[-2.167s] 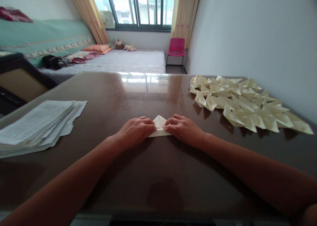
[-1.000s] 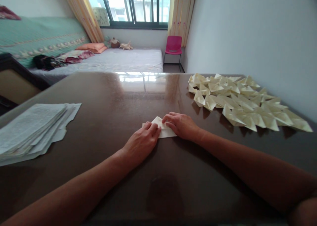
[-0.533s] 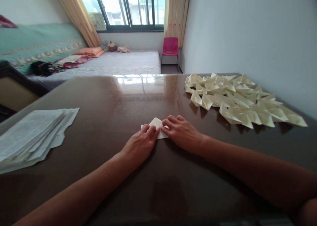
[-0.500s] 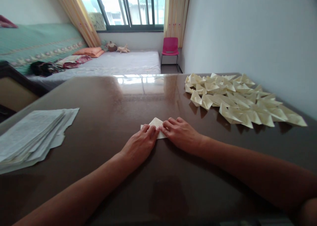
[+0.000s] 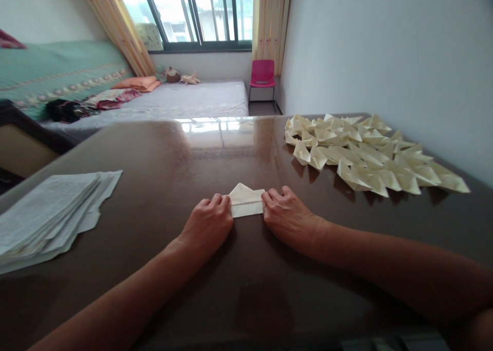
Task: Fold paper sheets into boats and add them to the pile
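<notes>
A small cream sheet of folded paper (image 5: 246, 202) lies on the brown table, with a peak at its far edge and a straight band along its near edge. My left hand (image 5: 211, 215) has its fingers closed on the left end of the paper. At the opposite end, my right hand (image 5: 287, 215) pinches the paper between bent fingers. The thumbs are mostly hidden. Between the two hands the middle of the paper shows uncovered.
Several folded cream paper pieces (image 5: 358, 156) are massed at the table's right, near the wall. A stack of printed sheets (image 5: 54, 207) lies at the left. Beyond the glossy table (image 5: 162, 166) are a bed (image 5: 204, 97) and a pink chair (image 5: 262, 75).
My hands have moved apart, from the middle of the paper to its two ends. The paper's near band is now uncovered. The camera view has turned slightly right.
</notes>
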Demonstrator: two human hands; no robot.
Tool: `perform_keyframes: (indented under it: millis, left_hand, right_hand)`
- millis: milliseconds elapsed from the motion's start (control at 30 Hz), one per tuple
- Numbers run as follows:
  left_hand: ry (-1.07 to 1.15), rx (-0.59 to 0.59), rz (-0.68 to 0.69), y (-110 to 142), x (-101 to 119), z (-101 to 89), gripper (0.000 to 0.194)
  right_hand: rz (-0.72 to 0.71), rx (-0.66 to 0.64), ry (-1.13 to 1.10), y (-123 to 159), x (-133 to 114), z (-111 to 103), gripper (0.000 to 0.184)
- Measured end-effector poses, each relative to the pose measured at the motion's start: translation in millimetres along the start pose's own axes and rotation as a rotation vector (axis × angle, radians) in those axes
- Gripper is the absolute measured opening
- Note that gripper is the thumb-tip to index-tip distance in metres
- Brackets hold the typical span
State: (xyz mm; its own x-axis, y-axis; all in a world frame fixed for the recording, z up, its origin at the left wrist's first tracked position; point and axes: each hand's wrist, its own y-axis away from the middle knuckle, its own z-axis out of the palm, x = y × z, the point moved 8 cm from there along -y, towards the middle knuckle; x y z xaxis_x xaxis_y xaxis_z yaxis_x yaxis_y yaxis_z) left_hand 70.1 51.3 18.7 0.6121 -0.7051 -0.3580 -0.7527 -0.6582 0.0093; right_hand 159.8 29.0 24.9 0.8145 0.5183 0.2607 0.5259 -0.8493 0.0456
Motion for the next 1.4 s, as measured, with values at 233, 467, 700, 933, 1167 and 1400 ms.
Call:
perform_keyframes:
  millis: [233, 467, 700, 933, 1167, 1400]
  left_hand:
    - [-0.001, -0.006, -0.044, -1, -11, -4.3, 0.024]
    - [0.064, -0.020, -0.078, -3, -17, -2.6, 0.024]
    - [0.025, -0.008, -0.067, -5, -10, -2.8, 0.023]
    - [0.005, -0.003, -0.073, -6, -6, -1.5, 0.023]
    - [0.085, 0.094, -0.106, -4, -10, -7.0, 0.021]
    - [0.849, 0.339, -0.142, -9, -14, -14.2, 0.036]
  right_hand:
    - [0.148, 0.116, -0.184, -15, 42, 5, 0.019]
    - [0.163, 0.177, -0.496, -30, 61, 27, 0.024]
    - [0.219, 0.123, -0.576, -34, 63, 30, 0.024]
    - [0.244, 0.105, -0.603, -44, 65, 34, 0.023]
    - [0.297, 0.167, -0.895, -39, 70, 38, 0.010]
    - [0.231, 0.547, -0.718, -18, 51, -4, 0.013]
